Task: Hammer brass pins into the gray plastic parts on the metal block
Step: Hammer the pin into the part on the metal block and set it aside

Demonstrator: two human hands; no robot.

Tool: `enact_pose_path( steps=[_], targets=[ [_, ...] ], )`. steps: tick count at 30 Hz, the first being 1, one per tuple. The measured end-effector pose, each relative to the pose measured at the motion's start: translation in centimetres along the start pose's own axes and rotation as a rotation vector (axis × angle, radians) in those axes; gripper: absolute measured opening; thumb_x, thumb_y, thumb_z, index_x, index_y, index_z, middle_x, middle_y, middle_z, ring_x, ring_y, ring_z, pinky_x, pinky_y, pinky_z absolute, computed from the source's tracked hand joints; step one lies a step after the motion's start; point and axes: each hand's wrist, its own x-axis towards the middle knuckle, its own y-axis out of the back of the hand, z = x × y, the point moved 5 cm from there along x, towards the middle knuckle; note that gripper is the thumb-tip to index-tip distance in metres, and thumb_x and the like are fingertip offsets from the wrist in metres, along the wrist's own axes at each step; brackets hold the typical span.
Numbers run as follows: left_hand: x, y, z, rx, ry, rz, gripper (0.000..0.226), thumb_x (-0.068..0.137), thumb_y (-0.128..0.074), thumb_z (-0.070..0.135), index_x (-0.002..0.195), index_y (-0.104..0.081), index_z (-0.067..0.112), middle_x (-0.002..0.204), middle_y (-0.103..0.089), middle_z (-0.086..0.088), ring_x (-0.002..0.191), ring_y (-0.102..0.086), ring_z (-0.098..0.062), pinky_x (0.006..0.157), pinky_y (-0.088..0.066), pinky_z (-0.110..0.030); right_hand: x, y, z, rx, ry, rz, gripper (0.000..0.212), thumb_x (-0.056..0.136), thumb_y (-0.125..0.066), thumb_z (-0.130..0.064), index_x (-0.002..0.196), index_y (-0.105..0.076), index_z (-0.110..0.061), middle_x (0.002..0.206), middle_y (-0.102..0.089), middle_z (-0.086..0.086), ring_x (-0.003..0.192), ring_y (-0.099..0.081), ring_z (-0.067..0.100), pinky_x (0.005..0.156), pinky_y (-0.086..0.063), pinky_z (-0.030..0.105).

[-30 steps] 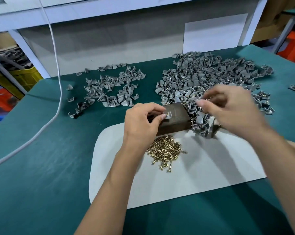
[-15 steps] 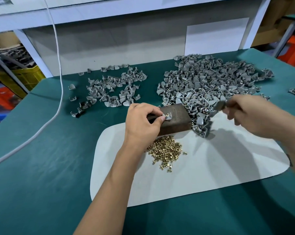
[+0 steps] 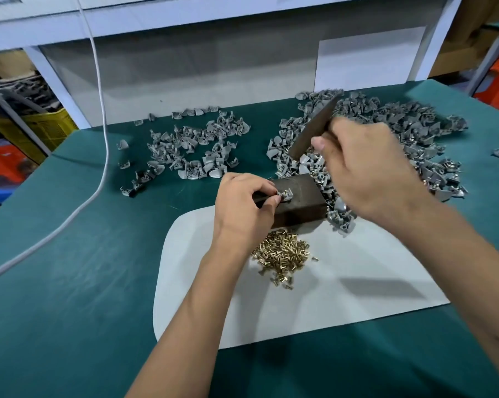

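Left hand [image 3: 244, 208] pinched a gray part [image 3: 285, 194] on the metal block [image 3: 298, 201]; right hand [image 3: 366, 170] gripped the raised hammer [image 3: 314, 126]; most of the big pile [image 3: 386, 130] looked still undone.

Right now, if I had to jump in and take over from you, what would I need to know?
Left hand pinches one gray part flat on top of the metal block, with a brass pin showing in it.
Right hand grips the hammer bar, raised above the block, not touching it.
Loose brass pins lie on the white mat just in front of the block.
The big pile of gray parts is behind and right of the block, a smaller pile behind and left.
I cannot tell which pile is finished.
Next, probably: strike this pin, then keep going.
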Motion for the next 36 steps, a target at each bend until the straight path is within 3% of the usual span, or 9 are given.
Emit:
enact_pose_path(
  steps=[4, 9, 14, 19, 23, 28, 32, 34, 36],
  targets=[
    [-0.1, 0.2, 0.2, 0.009, -0.013, -0.017, 0.012, 0.078, -0.082, 0.004, 0.081, -0.080, 0.016, 0.092, -0.077, 0.006, 0.103, -0.060, -0.020, 0.088, -0.035, -0.012, -0.7, -3.1, -0.7, -0.272, -0.010, -0.323, 0.025, 0.107, -0.042, -0.040, 0.103, -0.055, -0.019, 0.091, -0.068, 0.013, 0.083, -0.065, 0.039, 0.071, -0.051, 0.041],
    [0.0, 0.1, 0.2, -0.030, 0.013, 0.006, 0.010, 0.079, -0.084, 0.009, 0.077, -0.079, 0.018, 0.090, -0.076, 0.008, 0.103, -0.061, -0.020, 0.093, -0.039, -0.015, 0.3, -0.1, -1.1, -0.054, 0.059, 0.012, 0.024, 0.106, -0.046, -0.037, 0.102, -0.058, -0.016, 0.077, -0.060, 0.002, 0.066, -0.062, 0.029, 0.060, -0.051, 0.038],
    [-0.2, 0.2, 0.1, -0.038, 0.002, 0.003, 0.010, 0.078, -0.083, 0.004, 0.079, -0.080, 0.013, 0.091, -0.078, 0.004, 0.102, -0.063, -0.022, 0.094, -0.046, -0.030, -0.2, -2.6, -1.4, -0.301, -0.008, -0.359, 0.027, 0.108, -0.042, -0.039, 0.102, -0.057, -0.018, 0.093, -0.066, 0.013, 0.085, -0.065, 0.038, 0.070, -0.049, 0.041],
    [0.1, 0.1, 0.1, -0.032, 0.001, 0.016, 0.010, 0.078, -0.085, 0.009, 0.077, -0.080, 0.018, 0.089, -0.077, 0.008, 0.099, -0.063, -0.018, 0.095, -0.043, -0.026, 0.5, -0.7, -1.4, -0.103, -0.012, -0.042, 0.023, 0.107, -0.046, -0.037, 0.101, -0.058, -0.017, 0.074, -0.055, 0.001, 0.068, -0.059, 0.031, 0.062, -0.046, 0.037],
    [-0.1, 0.2, 0.0, -0.035, 0.007, 0.008, 0.012, 0.077, -0.082, 0.004, 0.079, -0.080, 0.015, 0.091, -0.077, 0.006, 0.102, -0.063, -0.021, 0.092, -0.045, -0.026, -0.3, -3.0, -0.8, -0.258, -0.038, -0.336, 0.023, 0.108, -0.043, -0.038, 0.093, -0.049, -0.022, 0.088, -0.065, 0.011, 0.075, -0.056, 0.033, 0.066, -0.044, 0.038],
    [0.0, 0.1, 0.0, -0.054, 0.018, 0.003, 0.010, 0.078, -0.083, 0.007, 0.077, -0.080, 0.016, 0.090, -0.077, 0.007, 0.100, -0.066, -0.022, 0.095, -0.048, -0.036, 0.5, -0.9, -0.8, -0.076, -0.007, -0.023, 0.025, 0.107, -0.045, -0.038, 0.100, -0.058, -0.017, 0.073, -0.060, 0.002, 0.061, -0.058, 0.026, 0.057, -0.046, 0.035],
    [-0.1, 0.2, -0.1, -0.045, 0.034, 0.000, 0.012, 0.077, -0.081, 0.003, 0.080, -0.080, 0.015, 0.093, -0.078, 0.004, 0.103, -0.062, -0.022, 0.095, -0.047, -0.034, -0.8, -3.9, -0.7, -0.244, -0.058, -0.319, 0.024, 0.108, -0.041, -0.039, 0.098, -0.051, -0.020, 0.085, -0.058, 0.009, 0.073, -0.052, 0.032, 0.066, -0.041, 0.038],
    [-0.2, 0.3, 0.0, -0.052, 0.035, 0.003, 0.012, 0.078, -0.082, 0.005, 0.078, -0.079, 0.016, 0.092, -0.077, 0.006, 0.103, -0.062, -0.020, 0.094, -0.047, -0.034, 0.1, -2.6, -0.7, -0.261, -0.031, -0.309, 0.025, 0.107, -0.043, -0.041, 0.093, -0.052, -0.022, 0.087, -0.064, 0.009, 0.074, -0.056, 0.032, 0.066, -0.044, 0.038],
    [-0.1, 0.2, -0.1, -0.062, 0.034, -0.002, 0.012, 0.079, -0.083, 0.007, 0.076, -0.079, 0.018, 0.091, -0.077, 0.008, 0.102, -0.062, -0.018, 0.095, -0.047, -0.033, 0.7, -0.9, -0.5, -0.201, -0.014, -0.147, 0.025, 0.106, -0.044, -0.041, 0.095, -0.055, -0.022, 0.086, -0.066, 0.009, 0.073, -0.061, 0.033, 0.065, -0.050, 0.040]
  ],
)
